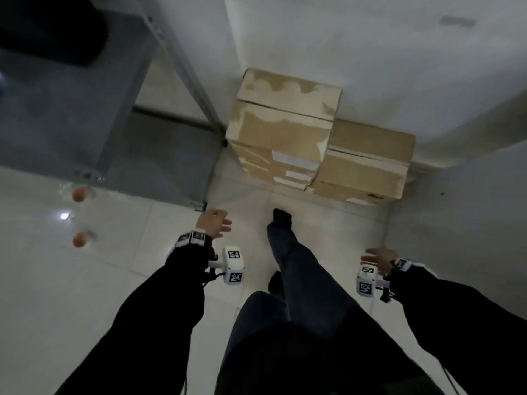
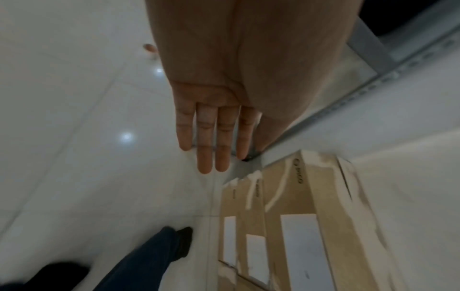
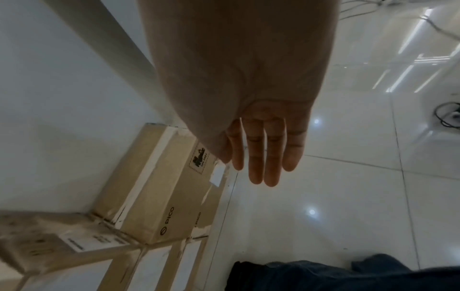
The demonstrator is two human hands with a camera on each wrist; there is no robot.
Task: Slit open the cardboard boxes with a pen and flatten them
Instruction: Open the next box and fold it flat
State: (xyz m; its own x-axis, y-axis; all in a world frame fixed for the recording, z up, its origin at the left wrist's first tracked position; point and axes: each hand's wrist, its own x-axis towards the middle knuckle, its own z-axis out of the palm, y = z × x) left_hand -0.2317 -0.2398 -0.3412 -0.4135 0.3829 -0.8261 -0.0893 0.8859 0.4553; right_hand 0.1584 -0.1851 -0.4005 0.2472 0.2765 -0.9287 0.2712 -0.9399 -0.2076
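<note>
Two stacks of brown cardboard boxes stand on the floor in a wall corner. The taller stack (image 1: 282, 129) is on the left, the lower stack (image 1: 368, 163) on the right. They carry white labels and torn tape strips, seen close in the left wrist view (image 2: 298, 226) and in the right wrist view (image 3: 154, 195). My left hand (image 1: 215, 223) hangs open and empty, short of the boxes, its fingers (image 2: 210, 141) straight. My right hand (image 1: 376, 259) is likewise open and empty with straight fingers (image 3: 263, 155). No pen is in view.
A grey metal shelving rack (image 1: 114, 115) stands left of the boxes. Two small orange balls (image 1: 79, 193) lie on the glossy white tile floor at left. My leg (image 1: 291, 252) steps toward the boxes. Cables (image 3: 448, 116) lie on the floor at far right.
</note>
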